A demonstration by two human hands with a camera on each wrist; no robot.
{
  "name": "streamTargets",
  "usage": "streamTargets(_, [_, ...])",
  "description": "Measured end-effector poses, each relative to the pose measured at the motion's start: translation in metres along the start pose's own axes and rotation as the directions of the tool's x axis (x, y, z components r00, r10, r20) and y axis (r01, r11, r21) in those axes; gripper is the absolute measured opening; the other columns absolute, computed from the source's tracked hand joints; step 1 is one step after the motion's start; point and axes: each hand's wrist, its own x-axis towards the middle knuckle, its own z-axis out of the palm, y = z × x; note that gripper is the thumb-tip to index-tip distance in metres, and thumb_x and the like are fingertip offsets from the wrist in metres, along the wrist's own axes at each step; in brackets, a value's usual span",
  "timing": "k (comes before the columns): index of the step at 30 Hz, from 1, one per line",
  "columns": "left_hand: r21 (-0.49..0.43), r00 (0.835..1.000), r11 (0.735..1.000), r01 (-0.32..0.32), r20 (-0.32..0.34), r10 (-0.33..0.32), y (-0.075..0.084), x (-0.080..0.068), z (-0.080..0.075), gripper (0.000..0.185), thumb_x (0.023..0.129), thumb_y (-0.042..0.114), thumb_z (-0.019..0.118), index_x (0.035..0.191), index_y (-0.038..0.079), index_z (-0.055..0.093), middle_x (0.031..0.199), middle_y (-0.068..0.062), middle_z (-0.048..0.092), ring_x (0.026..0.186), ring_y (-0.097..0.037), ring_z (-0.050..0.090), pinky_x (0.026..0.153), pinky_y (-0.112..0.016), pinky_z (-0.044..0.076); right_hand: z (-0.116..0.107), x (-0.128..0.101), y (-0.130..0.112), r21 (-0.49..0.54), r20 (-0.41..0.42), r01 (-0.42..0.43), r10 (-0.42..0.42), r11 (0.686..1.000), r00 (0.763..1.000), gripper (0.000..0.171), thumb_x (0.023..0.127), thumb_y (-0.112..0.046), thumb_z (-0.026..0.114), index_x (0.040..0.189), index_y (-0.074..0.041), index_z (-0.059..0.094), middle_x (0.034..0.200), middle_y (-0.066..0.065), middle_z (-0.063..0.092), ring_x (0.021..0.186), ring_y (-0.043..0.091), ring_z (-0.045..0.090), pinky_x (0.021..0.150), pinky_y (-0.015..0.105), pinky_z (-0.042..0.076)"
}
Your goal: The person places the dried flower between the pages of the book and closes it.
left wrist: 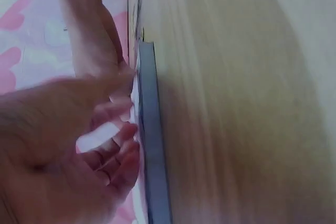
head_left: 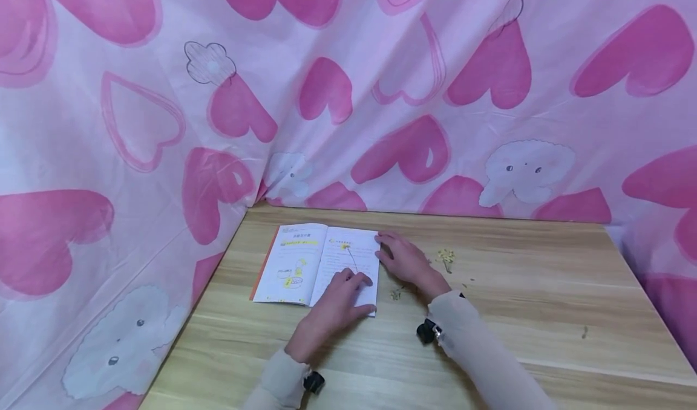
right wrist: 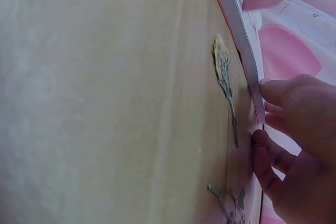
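Observation:
An open booklet (head_left: 298, 263) lies on the wooden table (head_left: 517, 301). A dried yellow flower (head_left: 345, 247) with a thin stem lies on its right page. My left hand (head_left: 353, 284) rests on the lower part of that page, fingers relaxed, tips by the stem's end. My right hand (head_left: 385, 248) lies flat at the booklet's right edge, fingers touching it. In the left wrist view the left hand (left wrist: 107, 150) is beside the booklet's edge (left wrist: 149, 145). The right wrist view shows the right hand (right wrist: 291, 145) at the booklet's edge (right wrist: 236, 24), next to a dried flower (right wrist: 223, 66).
Another dried yellow flower (head_left: 445, 256) lies on the table right of the right hand, with small plant bits (head_left: 395, 293) near the wrist. A pink heart-print cloth (head_left: 381, 95) hangs behind and at both sides of the table.

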Motion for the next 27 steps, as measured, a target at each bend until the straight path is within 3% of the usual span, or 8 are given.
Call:
streamTargets(3, [-0.061,0.998,0.998,-0.029,0.053,0.032,-0.003,-0.003,0.002,0.054,0.090,0.047,0.088,0.135,0.026,0.067,0.112,0.001,0.056,0.104,-0.017,0.050,0.093,-0.033,0.048,0.001,-0.001,0.001,-0.011,-0.007,0.011,-0.011,1.000,1.000,0.053,0.110,-0.033,0.064,0.158,-0.012,0.056,0.168,0.009,0.050,0.158,0.032,0.045,0.129,0.055,0.038])
streamTargets(9, [-0.033,0.995,0.996,-0.080,0.064,0.082,-0.006,-0.003,0.004,0.064,0.089,0.054,0.086,0.146,0.033,0.067,0.108,0.004,0.056,0.098,-0.013,0.046,0.088,-0.028,0.042,0.003,-0.003,0.001,-0.003,-0.013,0.034,-0.034,0.999,0.999,0.053,0.111,-0.033,0.063,0.158,-0.011,0.055,0.168,0.009,0.050,0.158,0.033,0.045,0.129,0.056,0.038])
streamTargets(16, [-0.040,0.994,0.993,-0.108,0.020,0.108,-0.007,-0.002,0.009,0.045,0.101,0.040,0.077,0.145,0.032,0.070,0.105,0.003,0.057,0.095,-0.012,0.044,0.086,-0.027,0.040,0.004,-0.003,0.002,0.002,-0.012,0.020,-0.020,1.000,1.000,0.052,0.111,-0.032,0.062,0.159,-0.012,0.054,0.169,0.009,0.049,0.159,0.033,0.044,0.129,0.055,0.038])
streamTargets(22, [-0.013,0.993,0.993,-0.115,-0.010,0.115,-0.007,0.001,0.012,0.046,0.105,0.035,0.072,0.150,0.034,0.065,0.101,0.005,0.055,0.091,-0.011,0.044,0.081,-0.025,0.039,0.003,-0.003,0.004,0.017,-0.012,0.019,-0.019,1.000,1.000,0.055,0.110,-0.032,0.063,0.160,-0.012,0.052,0.170,0.010,0.047,0.159,0.033,0.043,0.130,0.055,0.036])
streamTargets(27, [0.050,0.988,0.988,-0.144,-0.053,0.146,-0.005,0.003,0.011,0.049,0.107,0.024,0.067,0.153,0.038,0.061,0.103,0.004,0.053,0.087,-0.010,0.045,0.072,-0.021,0.041,0.000,-0.005,0.006,0.105,-0.047,0.032,-0.027,0.994,0.999,0.064,0.111,-0.027,0.061,0.167,-0.007,0.038,0.175,0.017,0.037,0.163,0.037,0.035,0.133,0.056,0.030])
